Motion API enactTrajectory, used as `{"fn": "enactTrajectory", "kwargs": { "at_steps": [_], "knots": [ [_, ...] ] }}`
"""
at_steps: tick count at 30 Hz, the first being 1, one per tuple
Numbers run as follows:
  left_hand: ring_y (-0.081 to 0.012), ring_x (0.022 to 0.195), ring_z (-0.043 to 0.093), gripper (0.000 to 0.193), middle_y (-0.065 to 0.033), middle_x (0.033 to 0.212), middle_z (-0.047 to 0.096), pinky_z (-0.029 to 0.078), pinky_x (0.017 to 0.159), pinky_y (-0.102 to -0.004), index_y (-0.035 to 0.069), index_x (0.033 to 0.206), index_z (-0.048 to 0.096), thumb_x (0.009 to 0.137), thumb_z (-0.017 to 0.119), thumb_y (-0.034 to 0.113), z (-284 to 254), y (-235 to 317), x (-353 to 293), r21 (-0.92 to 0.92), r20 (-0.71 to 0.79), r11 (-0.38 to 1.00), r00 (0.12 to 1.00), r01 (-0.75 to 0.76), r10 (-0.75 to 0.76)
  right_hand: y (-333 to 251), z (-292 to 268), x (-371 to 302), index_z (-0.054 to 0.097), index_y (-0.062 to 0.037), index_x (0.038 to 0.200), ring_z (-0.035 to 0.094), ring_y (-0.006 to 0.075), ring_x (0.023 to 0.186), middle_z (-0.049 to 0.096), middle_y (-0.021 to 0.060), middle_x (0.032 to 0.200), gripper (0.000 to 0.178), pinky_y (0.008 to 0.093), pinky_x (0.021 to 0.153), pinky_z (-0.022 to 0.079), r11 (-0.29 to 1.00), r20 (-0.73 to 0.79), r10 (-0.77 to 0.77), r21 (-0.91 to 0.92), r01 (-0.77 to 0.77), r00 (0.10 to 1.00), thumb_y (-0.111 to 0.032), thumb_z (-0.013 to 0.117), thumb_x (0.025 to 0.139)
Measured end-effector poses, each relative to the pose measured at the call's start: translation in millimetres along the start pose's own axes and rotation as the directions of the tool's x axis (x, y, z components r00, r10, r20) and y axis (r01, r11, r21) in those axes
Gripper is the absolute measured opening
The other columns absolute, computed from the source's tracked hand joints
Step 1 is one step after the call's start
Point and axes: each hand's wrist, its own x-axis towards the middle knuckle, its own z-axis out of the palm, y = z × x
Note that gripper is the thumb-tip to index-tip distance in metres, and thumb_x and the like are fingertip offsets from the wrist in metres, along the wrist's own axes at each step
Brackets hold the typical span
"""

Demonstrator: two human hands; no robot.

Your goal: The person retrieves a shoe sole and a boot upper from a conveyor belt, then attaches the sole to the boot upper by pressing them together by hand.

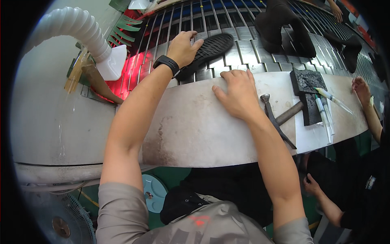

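Observation:
My left hand [183, 49], a dark watch band at its wrist, is over the metal conveyor beside a black shoe [217, 45] lying with its ridged sole up. Its thumb and fingers are apart, and the thumb overlaps the edge of the sole; whether it touches the shoe I cannot tell. My right hand [239, 91] rests empty at the far edge of the pale work board [199, 134], fingers spread. Just right of that forearm lies a hammer [275, 121] with a long metal head and wooden handle.
Two black blocks [307, 81] and several syringes [325, 116] lie at the board's right. Dark boot-shaped pieces [280, 28] stand on the conveyor [239, 44]. A white ribbed hose [75, 26] arches at left. A co-worker's hand [360, 88] is at the right; a fan [61, 223] stands below left.

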Motion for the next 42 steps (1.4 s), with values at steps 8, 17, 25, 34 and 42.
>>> {"fn": "enactTrajectory", "kwargs": {
  "at_steps": [8,17,25,34,42],
  "knots": [
    [-0.0406,0.122,0.072,0.079,-0.0296,0.135,0.072,0.055,0.106,-0.0445,-0.008,0.143,0.063,0.09,0.087,0.046,-33,-42,-54,-0.007,0.42,0.981,0.891,0.192,-0.171,-6,1,1,0.074,0.0029,0.127,0.059,0.0364,0.136,0.071,0.022,0.129,0.049,0.0563,0.131,0.027,1.0,0.002,0.008,0.005,-0.008,1.0,-0.038,0.072,0.099],
    [-0.0345,0.109,0.077,0.078,-0.0257,0.118,0.08,0.058,0.097,-0.0425,-0.008,0.127,0.076,0.099,0.071,0.064,-21,26,-34,-0.325,0.458,0.878,0.871,0.352,-0.179,3,-1,1,0.073,0.0014,0.132,0.06,0.0363,0.134,0.071,0.0206,0.131,0.051,0.056,0.13,0.028,1.0,-0.015,0.014,-0.003,-0.014,1.0,-0.037,0.073,0.098],
    [-0.0436,0.123,0.072,0.07,-0.0328,0.126,0.075,0.055,0.107,-0.0483,-0.009,0.125,0.075,0.096,0.073,0.055,0,-133,41,0.23,0.032,0.889,0.91,0.397,-0.414,-11,-3,3,0.069,0.0039,0.136,0.057,0.0365,0.136,0.068,0.0195,0.133,0.052,0.0577,0.131,0.027,0.998,0.027,-0.036,0.054,0.035,0.999,-0.029,0.077,0.096],
    [-0.0416,0.152,0.052,0.067,-0.0283,0.158,0.058,0.037,0.127,-0.0508,-0.002,0.146,0.067,0.1,0.046,0.041,-13,-313,162,0.516,0.01,0.579,0.671,0.631,-0.741,-11,-16,4,0.069,0.0004,0.132,0.056,0.0392,0.133,0.063,0.0176,0.134,0.054,0.0667,0.123,0.033,0.996,0.061,0.042,0.072,-0.047,0.997,-0.021,0.084,0.085],
    [-0.0439,0.146,0.057,0.092,-0.0239,0.157,0.061,0.045,0.122,-0.051,0.001,0.151,0.063,0.092,0.073,0.07,-86,-409,192,0.61,-0.261,0.417,0.668,0.674,-0.697,-21,-11,11,0.074,-0.0057,0.127,0.06,0.0349,0.128,0.064,0.0116,0.132,0.054,0.0659,0.12,0.034,0.984,0.089,0.069,0.155,-0.082,0.994,-0.023,0.089,0.078]
  ]
}}
